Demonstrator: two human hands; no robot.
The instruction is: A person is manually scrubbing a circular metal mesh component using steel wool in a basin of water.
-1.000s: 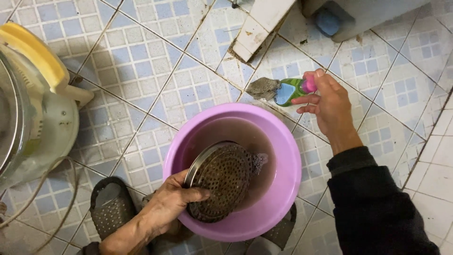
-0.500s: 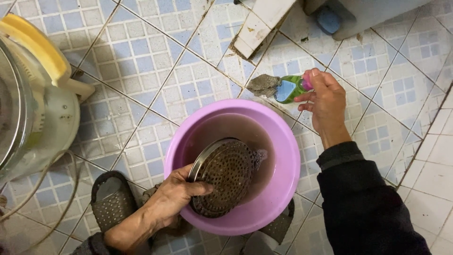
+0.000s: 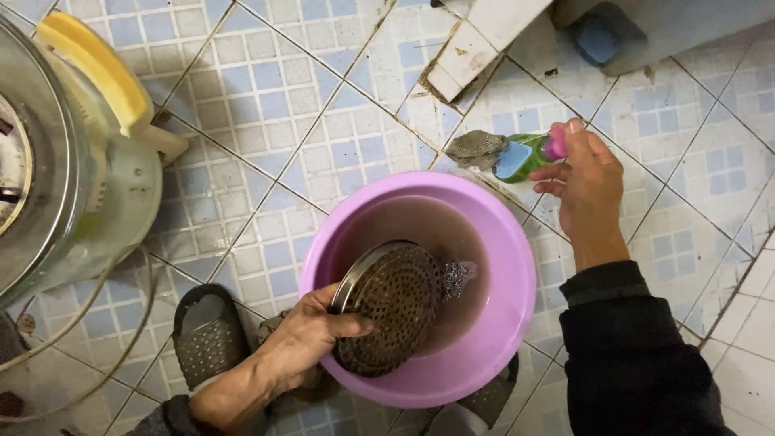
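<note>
1. Since a second ago, my right hand (image 3: 585, 182) has barely shifted, fingers closed on the green bottle (image 3: 529, 155) lying on the tiles.
2. Left hand (image 3: 311, 335) grips the perforated metal disc (image 3: 391, 303), tilted in the pink basin (image 3: 517, 323).
3. Washing step, I reckon; next needs the bottle lifted over.

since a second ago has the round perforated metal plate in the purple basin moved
No. The round perforated metal plate sits tilted at the same spot against the purple plastic basin rim, with the left hand gripping its lower edge as before.
</note>
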